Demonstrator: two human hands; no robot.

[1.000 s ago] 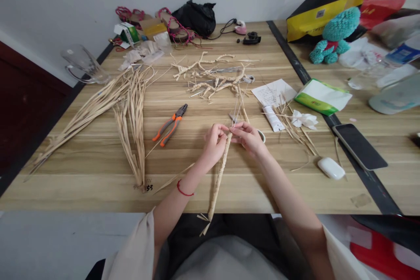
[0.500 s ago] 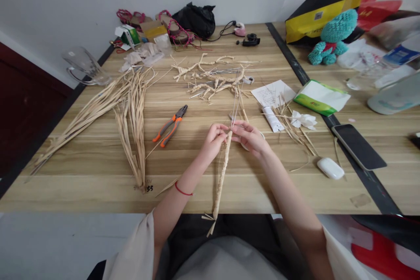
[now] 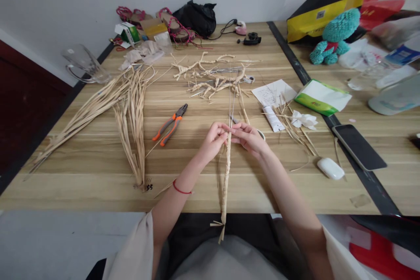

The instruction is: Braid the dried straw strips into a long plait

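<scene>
A long straw-wrapped stick point(image 3: 226, 175) hangs toward me over the table's front edge, its lower end splayed into loose strips. Thin metal wires point(image 3: 231, 107) stick out of its upper end. My left hand point(image 3: 215, 139) pinches the upper end from the left, fingers closed. From the right, my right hand point(image 3: 247, 138) has its fingers closed at the same spot, where the wires leave the wrapping. The fingertips of both hands nearly meet and partly hide the wrapped end.
Orange-handled pliers point(image 3: 170, 125) and straw bundles point(image 3: 136, 127) lie left. Wrapped straw figures point(image 3: 219, 79) are beyond my hands. A glue tube point(image 3: 273, 118), tissue pack point(image 3: 323, 97), white case point(image 3: 330, 168) and phone point(image 3: 359, 146) lie right. A glass mug point(image 3: 85, 65) stands back left.
The stick's lower end has swung to the right, so it hangs straighter, and the wires now lean less to the right. Both hands keep nearly the same place.
</scene>
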